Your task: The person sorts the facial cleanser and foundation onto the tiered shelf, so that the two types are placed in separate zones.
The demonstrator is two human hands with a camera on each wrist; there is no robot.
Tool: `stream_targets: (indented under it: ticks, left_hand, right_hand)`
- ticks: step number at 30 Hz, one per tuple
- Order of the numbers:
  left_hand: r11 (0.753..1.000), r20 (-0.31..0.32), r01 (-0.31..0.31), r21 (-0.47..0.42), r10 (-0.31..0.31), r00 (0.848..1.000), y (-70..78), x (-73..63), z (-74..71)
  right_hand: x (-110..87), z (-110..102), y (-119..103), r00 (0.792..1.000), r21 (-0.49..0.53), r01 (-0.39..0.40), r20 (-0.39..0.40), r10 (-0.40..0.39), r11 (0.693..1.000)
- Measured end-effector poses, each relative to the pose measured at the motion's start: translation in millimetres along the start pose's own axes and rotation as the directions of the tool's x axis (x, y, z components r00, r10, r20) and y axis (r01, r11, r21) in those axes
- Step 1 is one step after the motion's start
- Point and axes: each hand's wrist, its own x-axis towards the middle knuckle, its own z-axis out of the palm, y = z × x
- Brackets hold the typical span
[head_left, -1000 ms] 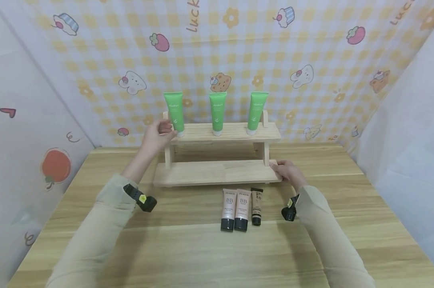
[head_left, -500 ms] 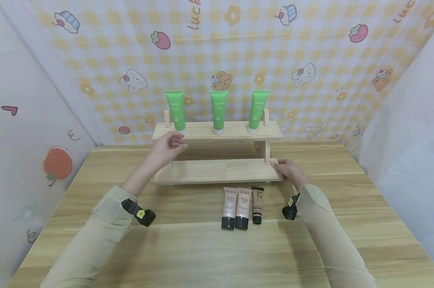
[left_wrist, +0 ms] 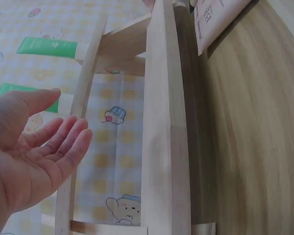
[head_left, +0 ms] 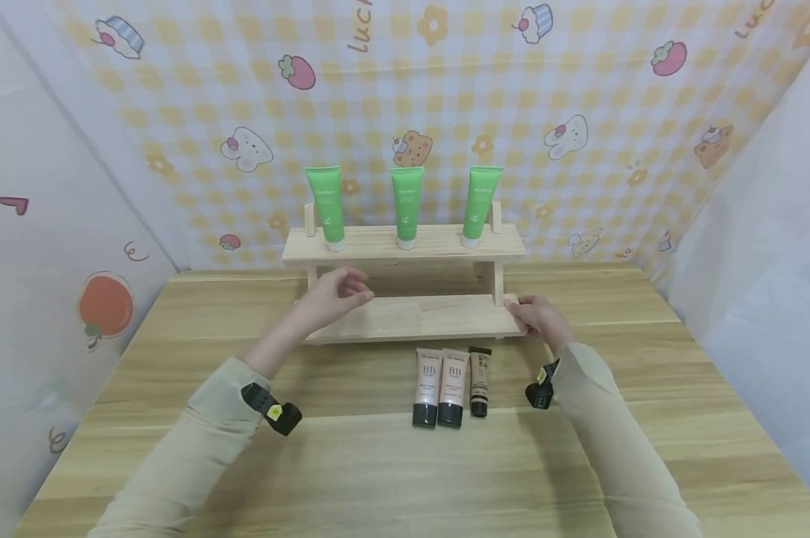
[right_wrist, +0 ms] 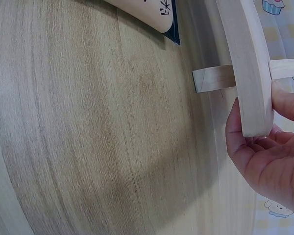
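Observation:
A two-tier wooden shelf (head_left: 405, 317) stands at the back of the table. My right hand (head_left: 541, 317) grips the right end of its lower board (right_wrist: 255, 73), thumb on top and fingers beneath. In front of the shelf's left half is my left hand (head_left: 334, 299), holding nothing, its fingers loosely bent in the left wrist view. Upright on the upper board are a left green tube (head_left: 327, 205), a middle green tube (head_left: 407, 205) and a right green tube (head_left: 480, 205), each on its white cap.
Two pink BB cream tubes (head_left: 427, 385) and a slimmer tan tube (head_left: 480, 381) with black cap lie on the wooden table (head_left: 391, 478), just before the shelf. A checked cloth (head_left: 351, 112) hangs behind the shelf, and white sheets (head_left: 35, 246) flank the table.
My left hand has let go of the left green tube and moved down and to the right, over the lower board. The right hand has stayed on the shelf.

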Motion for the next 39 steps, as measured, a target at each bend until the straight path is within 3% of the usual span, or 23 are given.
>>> stream_targets:
  ticks: [9, 17, 25, 36, 39]
  left_hand:
    - [0.998, 0.117, -0.001, 0.059, -0.006, 0.993, 0.3, 3.5, 23.9]
    - [0.999, 0.205, 0.046, 0.017, -0.048, 0.977, -0.4, 6.1, 41.8]
    - [0.995, 0.286, 0.099, 0.001, -0.096, 0.954, -0.1, 4.1, 58.8]
    - [0.994, 0.403, 0.104, 0.026, -0.106, 0.909, -9.0, -3.0, 83.6]
    - [0.994, 0.412, 0.103, 0.035, -0.109, 0.905, -9.3, -4.5, 88.5]
  right_hand:
    - [2.0, 0.4, -2.2, 1.000, 0.011, -0.022, -0.016, 0.022, 1.000]
    - [3.3, -0.7, -1.3, 1.000, -0.014, -0.027, -0.012, 0.027, 1.000]
    - [2.5, 1.0, -1.1, 0.999, -0.011, -0.025, -0.021, 0.025, 1.000]
    - [1.0, 0.1, -1.9, 1.000, 0.026, -0.018, -0.012, 0.019, 0.999]
    - [1.5, -0.1, -2.0, 1.000, 0.028, -0.019, -0.009, 0.020, 0.999]
